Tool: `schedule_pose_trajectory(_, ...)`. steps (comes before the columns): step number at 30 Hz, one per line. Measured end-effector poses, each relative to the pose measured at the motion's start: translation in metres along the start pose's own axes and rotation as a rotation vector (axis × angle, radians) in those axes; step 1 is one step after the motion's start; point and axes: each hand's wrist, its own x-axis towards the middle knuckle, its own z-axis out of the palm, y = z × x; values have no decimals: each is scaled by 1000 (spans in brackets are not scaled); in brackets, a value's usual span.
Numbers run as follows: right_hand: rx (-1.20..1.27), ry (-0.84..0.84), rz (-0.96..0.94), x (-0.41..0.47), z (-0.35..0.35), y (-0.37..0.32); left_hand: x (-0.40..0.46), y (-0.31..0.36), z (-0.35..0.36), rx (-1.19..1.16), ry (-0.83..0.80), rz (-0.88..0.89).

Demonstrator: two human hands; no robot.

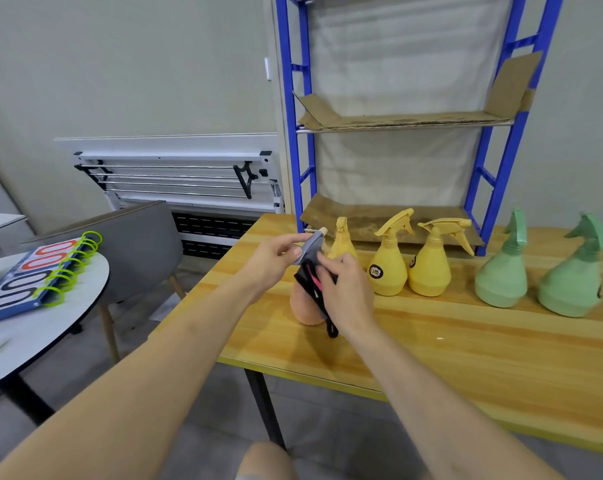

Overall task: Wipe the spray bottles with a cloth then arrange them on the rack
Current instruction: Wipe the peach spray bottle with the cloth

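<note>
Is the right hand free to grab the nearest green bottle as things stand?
Probably not yet: the right hand presses a dark cloth against the orange bottle. The green bottle stands unobstructed on the table.

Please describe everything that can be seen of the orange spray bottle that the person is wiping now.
The orange spray bottle looks like matte peach-orange plastic with a wide, rounded base. It stands near the left end of the wooden table, left of the yellow bottles. Most of it is hidden: a dark cloth with a pink stripe covers its middle, pressed there by the right hand. The left hand grips its cloth-wrapped top, where a pale tip shows.
</note>
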Motion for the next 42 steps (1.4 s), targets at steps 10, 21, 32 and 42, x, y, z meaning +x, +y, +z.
schedule_pose_trajectory(10,7,178,-5,10,-19,-1,4,11,-6,14,-43,-17)
schedule_pose_trajectory(21,-100,-41,-33,-6,-9,12,1,-1,2,-104,-12,-48)
schedule_pose_trajectory(32,-41,-9,9,-9,1,5,1,2,-3,-48,-31,-32)
schedule_pose_trajectory(42,49,166,-8,9,-18,2,4,-3,-2,-105,-54,-67)
